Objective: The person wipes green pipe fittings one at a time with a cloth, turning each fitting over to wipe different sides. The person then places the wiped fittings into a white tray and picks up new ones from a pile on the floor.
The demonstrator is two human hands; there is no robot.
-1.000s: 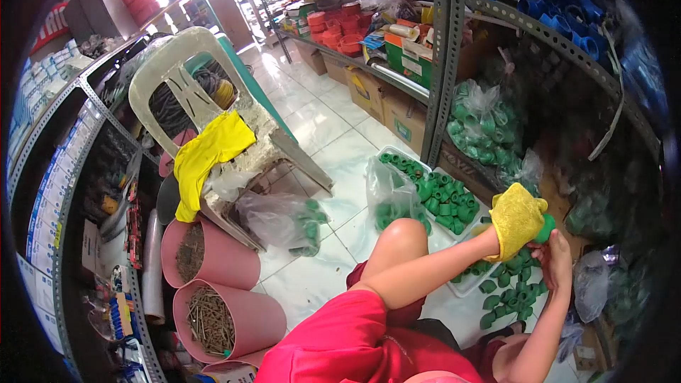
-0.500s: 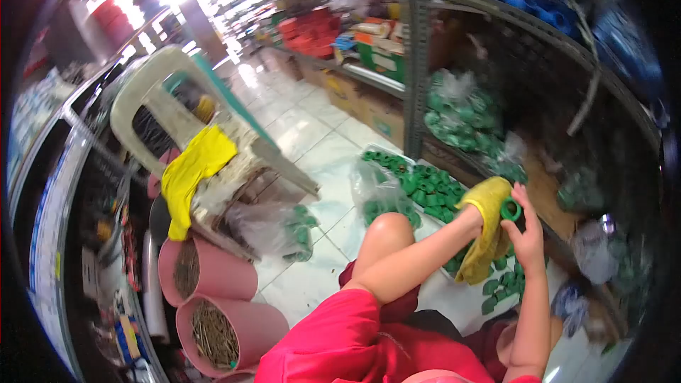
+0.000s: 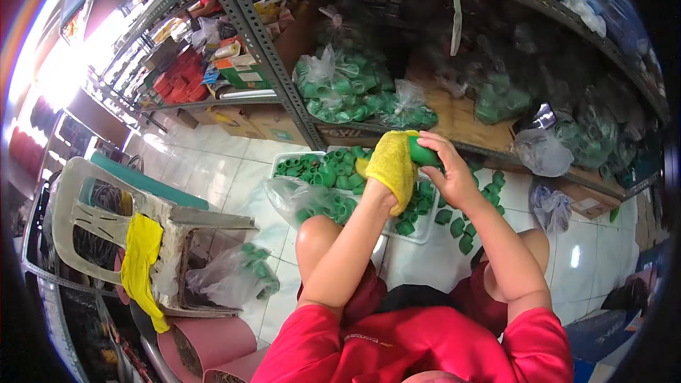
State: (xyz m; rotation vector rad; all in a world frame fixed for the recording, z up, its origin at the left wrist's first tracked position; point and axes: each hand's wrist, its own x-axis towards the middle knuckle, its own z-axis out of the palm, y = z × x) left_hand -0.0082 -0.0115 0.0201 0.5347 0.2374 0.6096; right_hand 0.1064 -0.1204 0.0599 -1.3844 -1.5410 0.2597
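Got a green pipe fitting (image 3: 421, 154) pinned between both hands, up over the white tray (image 3: 417, 240). Yellow cloth (image 3: 399, 186) is wrapped round my left hand (image 3: 391, 162), so it's fabric, not skin, on that side; can't tell how those fingers are bent underneath. My right hand (image 3: 452, 179) has its fingers curled closed round the other side, likely just bracing it. Tray's low on the floor, handy reach I guess, with loose green elbows (image 3: 465, 243) right of it and a clear plastic bag (image 3: 289, 195) left of it.
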